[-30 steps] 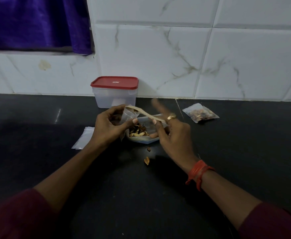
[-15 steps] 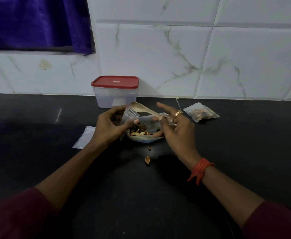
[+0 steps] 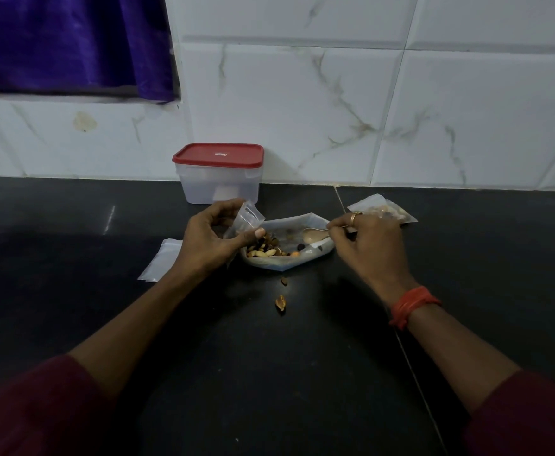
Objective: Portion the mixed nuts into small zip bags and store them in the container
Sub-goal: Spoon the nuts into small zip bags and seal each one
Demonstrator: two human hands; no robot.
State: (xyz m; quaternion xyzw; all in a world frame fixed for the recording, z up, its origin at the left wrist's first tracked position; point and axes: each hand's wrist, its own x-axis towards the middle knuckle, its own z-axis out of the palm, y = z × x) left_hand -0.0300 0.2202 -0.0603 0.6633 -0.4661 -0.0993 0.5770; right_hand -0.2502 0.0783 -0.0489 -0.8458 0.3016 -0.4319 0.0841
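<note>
Spoon (image 3: 315,236) crosswise, bowl leftward, in right hand (image 3: 368,248)

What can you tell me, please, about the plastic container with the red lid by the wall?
The translucent rectangular plastic container has rounded corners and a red lid, closed, with a small label at its centre. It stands upright on the black countertop, at the foot of the white marbled wall tiles. A pale shape shows faintly through its front; what it is cannot be told. No hand touches it: the left hand, holding a small clear zip bag, is just in front.
</note>
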